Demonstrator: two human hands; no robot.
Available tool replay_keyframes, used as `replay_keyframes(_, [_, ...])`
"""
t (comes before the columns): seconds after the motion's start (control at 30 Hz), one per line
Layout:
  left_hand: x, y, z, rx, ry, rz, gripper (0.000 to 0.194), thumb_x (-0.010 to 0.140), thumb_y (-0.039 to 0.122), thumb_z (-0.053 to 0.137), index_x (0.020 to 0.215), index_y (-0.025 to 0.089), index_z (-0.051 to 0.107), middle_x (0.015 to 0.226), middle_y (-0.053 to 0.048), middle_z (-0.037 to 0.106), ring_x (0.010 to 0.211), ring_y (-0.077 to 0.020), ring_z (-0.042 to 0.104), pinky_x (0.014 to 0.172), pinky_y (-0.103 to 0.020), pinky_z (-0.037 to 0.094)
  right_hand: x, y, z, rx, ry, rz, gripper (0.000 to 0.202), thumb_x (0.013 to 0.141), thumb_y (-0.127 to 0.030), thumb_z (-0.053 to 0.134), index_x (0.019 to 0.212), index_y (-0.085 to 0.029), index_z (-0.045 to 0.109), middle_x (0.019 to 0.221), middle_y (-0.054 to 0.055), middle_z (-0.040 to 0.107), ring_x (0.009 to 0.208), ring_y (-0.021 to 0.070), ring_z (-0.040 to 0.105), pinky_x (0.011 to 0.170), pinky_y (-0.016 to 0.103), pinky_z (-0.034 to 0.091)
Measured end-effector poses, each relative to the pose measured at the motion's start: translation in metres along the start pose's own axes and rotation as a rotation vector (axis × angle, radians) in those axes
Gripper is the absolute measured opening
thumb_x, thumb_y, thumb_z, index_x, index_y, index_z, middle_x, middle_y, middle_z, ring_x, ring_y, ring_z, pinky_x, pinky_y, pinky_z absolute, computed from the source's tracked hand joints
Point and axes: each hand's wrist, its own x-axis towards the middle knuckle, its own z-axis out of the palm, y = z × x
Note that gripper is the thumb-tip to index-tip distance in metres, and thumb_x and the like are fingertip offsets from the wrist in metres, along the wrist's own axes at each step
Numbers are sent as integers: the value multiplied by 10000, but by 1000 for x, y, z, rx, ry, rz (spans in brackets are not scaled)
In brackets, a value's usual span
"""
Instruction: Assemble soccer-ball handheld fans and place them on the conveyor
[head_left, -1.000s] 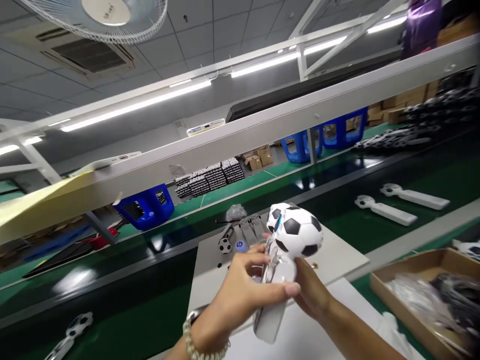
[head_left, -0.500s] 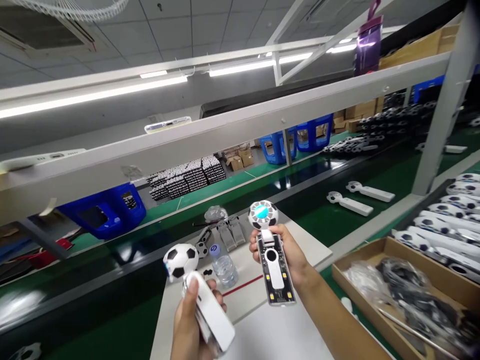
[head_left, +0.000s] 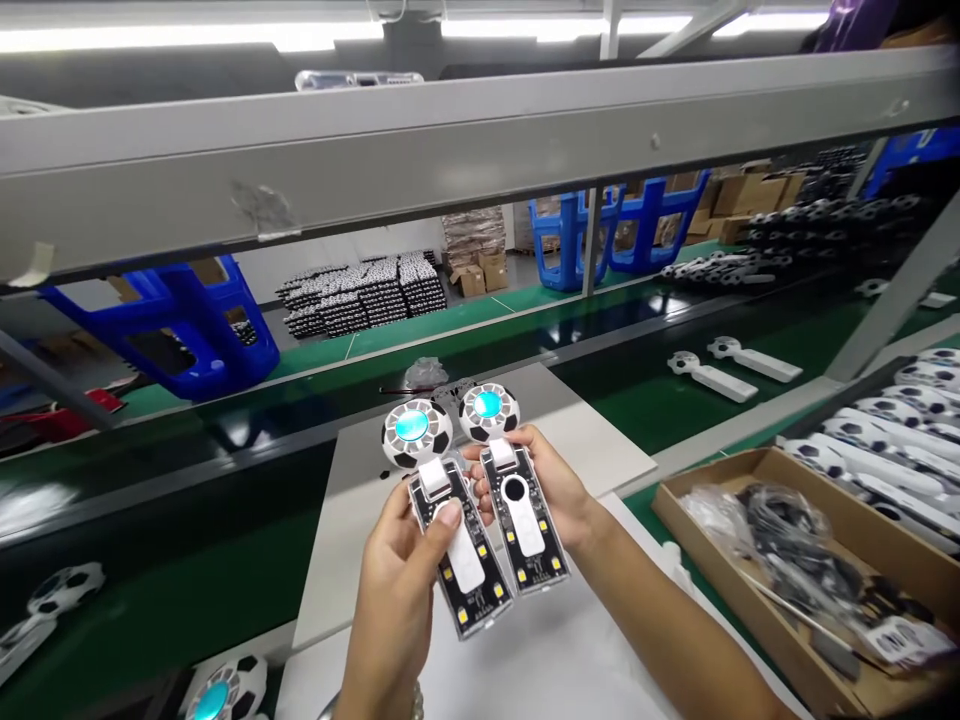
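Observation:
My left hand (head_left: 405, 570) is closed round the handle of a football-headed handheld device (head_left: 469, 565), thumb pressed on its white button plate. My right hand (head_left: 559, 495) holds a second football-headed device (head_left: 529, 525) by the edge of its handle. Both devices are tilted side by side, close together, above a white board (head_left: 592, 420). Their heads carry black-and-white football patches around a shiny blue disc. On each handle, a black panel with yellow squares faces me. The water bottle is mostly hidden behind my hands and the devices.
At the right, a cardboard box (head_left: 675, 495) holds cables and plastic bags, beside several stacked football-headed devices (head_left: 877, 455). Two more white devices (head_left: 724, 380) lie on the green conveyor (head_left: 622, 375). A grey metal beam (head_left: 450, 150) crosses ahead, with blue plastic stools (head_left: 180, 330) beyond.
My left hand has turned its device so the black panel and blue disc face me, and brought it beside the right one. The right device has shifted slightly left. The view has tilted downward.

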Motion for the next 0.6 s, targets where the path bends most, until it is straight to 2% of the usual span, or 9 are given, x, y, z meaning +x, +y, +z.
replay_keyframes(0.13, [1,-2,0,7,-32,30,500,689,357,740,1140,212,580,1099,-88,675,1017,-264,631,857,-347,522,0,0,-2,-3,15,1,309,811,-329,410,940,-93,563,683,43,607,563,131,580,551,231,478])
replay_keyframes(0.4, [-2,2,4,34,-45,15,460,739,356,701,1134,182,545,1157,-112,634,1129,-283,560,939,-384,467,0,1,-3,-7,31,9,305,803,-322,416,929,-90,569,678,46,599,553,129,569,542,224,474])
replay_keyframes(0.6, [-2,-1,3,30,-31,22,465,737,352,705,1145,203,542,1152,-92,632,1089,-266,583,916,-370,471,-2,1,0,12,52,34,311,812,-331,400,906,-92,575,652,50,601,538,130,566,542,226,476])
